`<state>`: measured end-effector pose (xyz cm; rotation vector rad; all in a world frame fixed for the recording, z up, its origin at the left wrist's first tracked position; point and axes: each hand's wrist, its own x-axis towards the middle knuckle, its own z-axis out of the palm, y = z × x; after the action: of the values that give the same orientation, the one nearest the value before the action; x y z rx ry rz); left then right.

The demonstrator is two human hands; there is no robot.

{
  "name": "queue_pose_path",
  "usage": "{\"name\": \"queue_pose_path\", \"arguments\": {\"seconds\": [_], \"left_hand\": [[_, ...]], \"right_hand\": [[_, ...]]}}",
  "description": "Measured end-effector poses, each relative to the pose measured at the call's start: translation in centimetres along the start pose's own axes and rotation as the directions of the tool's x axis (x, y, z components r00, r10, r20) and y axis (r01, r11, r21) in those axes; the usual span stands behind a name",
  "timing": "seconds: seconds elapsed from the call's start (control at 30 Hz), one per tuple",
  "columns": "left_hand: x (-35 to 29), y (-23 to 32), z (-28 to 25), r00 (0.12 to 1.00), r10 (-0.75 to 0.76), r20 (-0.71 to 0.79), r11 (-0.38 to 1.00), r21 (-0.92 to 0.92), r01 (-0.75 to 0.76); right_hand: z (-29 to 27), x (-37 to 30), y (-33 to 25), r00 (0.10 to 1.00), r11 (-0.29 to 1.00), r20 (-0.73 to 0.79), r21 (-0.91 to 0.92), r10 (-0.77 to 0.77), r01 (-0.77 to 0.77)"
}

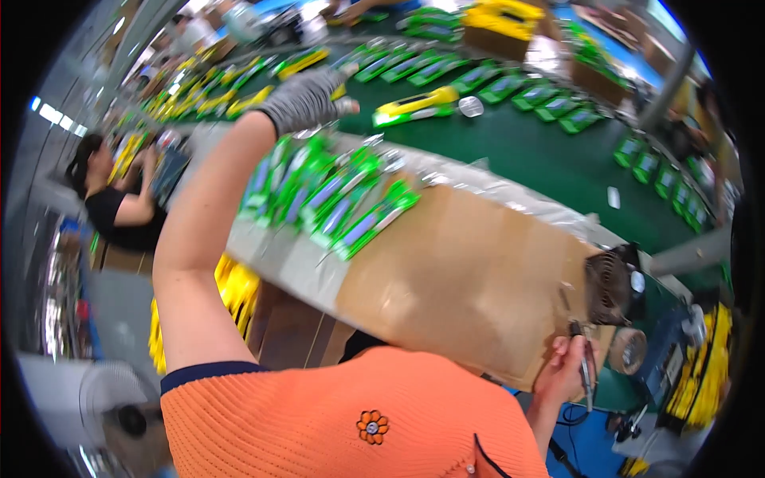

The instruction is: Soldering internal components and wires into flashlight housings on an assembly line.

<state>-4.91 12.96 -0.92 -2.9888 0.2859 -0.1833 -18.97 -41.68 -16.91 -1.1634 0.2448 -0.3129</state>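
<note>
My left hand (307, 102), in a grey striped glove with bare fingertips, reaches out over the near edge of the green conveyor belt (526, 155). Its fingers are stretched and apart, with nothing visible in them. Just right of the fingertips lies a yellow and green tool-like housing (418, 106) on the belt, not touched. Below this hand, several green parts with purple-grey inserts (327, 195) lie side by side on the bench. At the lower right my right hand (564, 368) is closed around a soldering iron (586, 362), its tip pointing up and away over the brown board (454, 275).
Rows of green parts (434, 70) run along the belt. A small dark fan (610, 285) and a blue box-shaped unit (661, 350) stand at the right. Yellow pieces (237, 291) hang below the bench's left edge. Another person (119, 195) works at the left.
</note>
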Motion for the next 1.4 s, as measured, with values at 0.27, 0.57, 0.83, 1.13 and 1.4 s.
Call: {"name": "queue_pose_path", "arguments": {"seconds": [0.27,0.57,0.83,1.13,1.4], "left_hand": [[-31.2,-1.5,-6.9,0.558,-0.662,0.501,0.686,0.105,0.72],[-42.8,1.9,-0.7,0.292,-0.918,0.27,0.335,0.129,0.933],[-44.9,-4.0,2.1,0.378,-0.841,0.388,0.386,-0.059,0.92],[-43.3,-1.6,2.8,0.365,-0.917,0.158,0.376,0.041,0.926],[-43.3,-0.4,2.4,0.335,-0.942,-0.018,0.335,-0.135,0.933]], "right_hand": [[0.0,0.4,-1.0,0.992,0.987,0.106,-0.14,-0.069,0.084],[1.5,-1.4,-1.5,0.993,0.964,0.1,-0.25,-0.069,0.092],[1.0,-1.4,-1.4,0.989,0.966,0.111,-0.227,-0.099,0.122],[1.8,-1.0,-1.1,0.985,0.977,0.101,-0.149,-0.138,0.152],[0.4,-0.5,-1.1,0.991,0.984,0.098,-0.146,-0.088,0.102]]}}
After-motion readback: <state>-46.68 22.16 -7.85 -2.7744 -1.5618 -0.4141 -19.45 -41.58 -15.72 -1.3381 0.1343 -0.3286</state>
